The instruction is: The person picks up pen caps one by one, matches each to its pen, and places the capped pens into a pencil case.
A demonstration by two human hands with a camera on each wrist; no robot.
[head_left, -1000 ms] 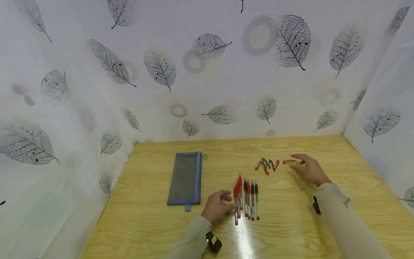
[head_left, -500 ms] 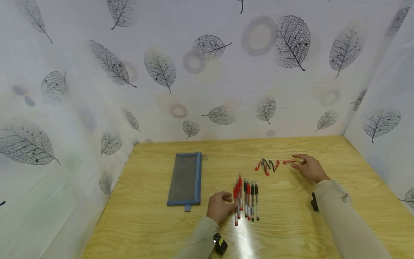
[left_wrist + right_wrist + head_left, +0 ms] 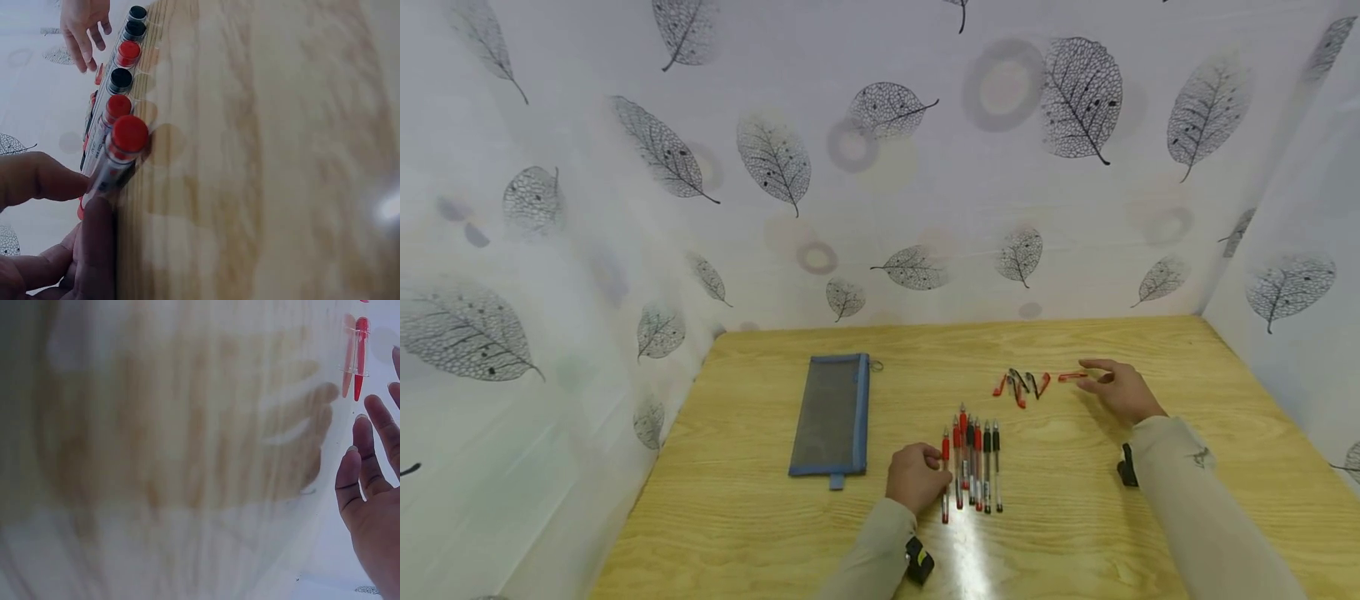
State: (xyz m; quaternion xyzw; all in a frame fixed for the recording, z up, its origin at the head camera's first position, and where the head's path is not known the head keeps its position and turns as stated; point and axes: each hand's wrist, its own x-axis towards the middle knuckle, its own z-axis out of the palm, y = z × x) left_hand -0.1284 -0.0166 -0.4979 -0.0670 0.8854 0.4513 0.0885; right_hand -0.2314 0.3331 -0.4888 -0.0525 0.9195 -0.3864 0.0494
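My left hand point(image 3: 917, 477) pinches the leftmost red gel pen point(image 3: 945, 447) between thumb and fingertips. In the left wrist view the red end of that pen point(image 3: 129, 133) points toward the camera. Just to its right, several red and black uncapped pens point(image 3: 987, 467) lie side by side, tips toward the far wall. My right hand point(image 3: 1123, 392) hovers at the right with fingers spread, holding nothing. Its fingertips are right by a lone red pen cap point(image 3: 1070, 377), which also shows in the right wrist view as a red cap point(image 3: 360, 356) beyond the fingers.
A loose cluster of red and black caps point(image 3: 1018, 387) lies left of the lone cap. Left of the pens is a flat mesh pencil pouch point(image 3: 860, 417) with blue edging. Leaf-patterned sheeting point(image 3: 917, 183) closes off the wooden table point(image 3: 737, 533) at the back and sides.
My left hand has shifted slightly right. A gap now shows between the leftmost red pen and its neighbours, and the other left-side red pens sit closer to the black one. My right hand barely moved.
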